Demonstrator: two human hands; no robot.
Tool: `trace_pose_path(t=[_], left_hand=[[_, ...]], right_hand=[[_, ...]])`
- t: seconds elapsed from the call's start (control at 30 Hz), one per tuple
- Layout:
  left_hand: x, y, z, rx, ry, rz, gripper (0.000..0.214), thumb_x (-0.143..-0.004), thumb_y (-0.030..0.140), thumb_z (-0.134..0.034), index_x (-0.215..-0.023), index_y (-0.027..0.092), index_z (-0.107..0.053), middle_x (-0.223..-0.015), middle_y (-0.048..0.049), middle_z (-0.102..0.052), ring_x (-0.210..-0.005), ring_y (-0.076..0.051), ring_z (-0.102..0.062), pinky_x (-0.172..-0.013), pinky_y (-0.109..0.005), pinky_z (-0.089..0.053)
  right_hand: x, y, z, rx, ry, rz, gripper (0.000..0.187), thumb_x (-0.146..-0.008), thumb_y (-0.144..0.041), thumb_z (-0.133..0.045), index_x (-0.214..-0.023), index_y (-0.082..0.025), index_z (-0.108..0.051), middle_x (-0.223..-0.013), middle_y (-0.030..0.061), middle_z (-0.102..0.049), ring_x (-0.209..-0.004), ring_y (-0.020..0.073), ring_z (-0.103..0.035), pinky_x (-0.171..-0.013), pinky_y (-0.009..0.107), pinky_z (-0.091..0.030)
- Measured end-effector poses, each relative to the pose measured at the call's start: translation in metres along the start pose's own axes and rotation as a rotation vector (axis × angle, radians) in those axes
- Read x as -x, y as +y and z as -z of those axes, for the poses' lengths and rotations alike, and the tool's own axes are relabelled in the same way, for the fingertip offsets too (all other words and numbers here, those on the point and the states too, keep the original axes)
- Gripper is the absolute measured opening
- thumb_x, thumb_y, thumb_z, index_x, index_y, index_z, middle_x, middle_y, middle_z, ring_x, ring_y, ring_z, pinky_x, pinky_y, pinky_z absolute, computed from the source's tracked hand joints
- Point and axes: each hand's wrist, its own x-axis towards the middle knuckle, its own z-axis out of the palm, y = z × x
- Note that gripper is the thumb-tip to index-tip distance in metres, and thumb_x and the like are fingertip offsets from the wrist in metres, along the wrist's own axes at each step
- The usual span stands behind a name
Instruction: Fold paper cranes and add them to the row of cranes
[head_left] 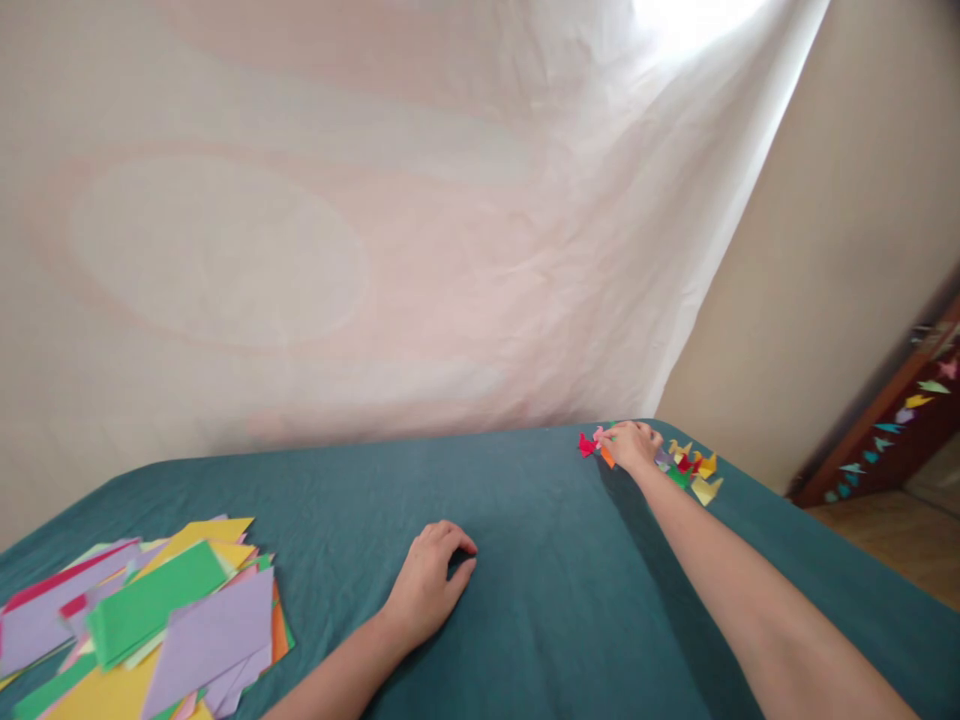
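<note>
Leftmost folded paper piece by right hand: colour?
The folded paper piece is pinkish red; head view.

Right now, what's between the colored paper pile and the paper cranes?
In the head view, your left hand and bare teal tablecloth; your right hand is among the paper cranes.

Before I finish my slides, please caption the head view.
Right hand among paper birds; left hand on the table, coloured sheets nearby.

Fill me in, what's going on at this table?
A person's right hand is among small folded-paper figures at the far right of the green cloth; whether it holds one is hidden. The left hand rests nearer the middle, with nothing visible in it. Coloured paper sheets lie in a pile at the left.
</note>
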Motion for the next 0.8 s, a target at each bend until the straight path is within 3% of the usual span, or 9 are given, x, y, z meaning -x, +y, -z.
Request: trace_pose_path(t=[0.37,0.6,0.8], left_hand=[[0.000,0.000,0.001,0.011,-0.008,-0.003,0.010,-0.080,0.018,-0.051,-0.086,0.021,-0.059,-0.092,-0.0040,-0.058,-0.089,-0.019,-0.053,-0.083,-0.033,-0.040],[0.000,0.000,0.001,0.003,-0.007,-0.007,0.011,-0.080,0.017,-0.052,-0.086,0.021,-0.059,-0.092,-0.0037,-0.058,-0.089,-0.019,-0.053,-0.083,-0.033,-0.040],[0.000,0.001,0.001,-0.003,-0.015,0.003,0.011,-0.080,0.017,-0.051,-0.086,0.020,-0.060,-0.092,-0.0042,-0.058,-0.090,-0.019,-0.053,-0.083,-0.033,-0.040]], right_hand=[[0.002,0.000,0.004,-0.044,-0.004,-0.019,0.020,-0.075,-0.041,-0.057,-0.072,-0.029,-0.073,-0.100,0.0071,-0.062,-0.104,0.0297,-0.039,-0.086,0.043,-0.023],[0.000,-0.013,0.021,-0.124,0.098,-0.023,0.031,-0.083,-0.036,-0.045,-0.092,-0.021,-0.070,-0.105,0.0096,-0.059,-0.101,0.0273,-0.042,-0.085,0.039,-0.025],[0.000,-0.018,0.034,-0.187,0.093,0.032,0.023,-0.079,-0.032,-0.051,-0.082,-0.021,-0.071,-0.096,0.0071,-0.064,-0.097,0.0260,-0.046,-0.083,0.038,-0.028]])
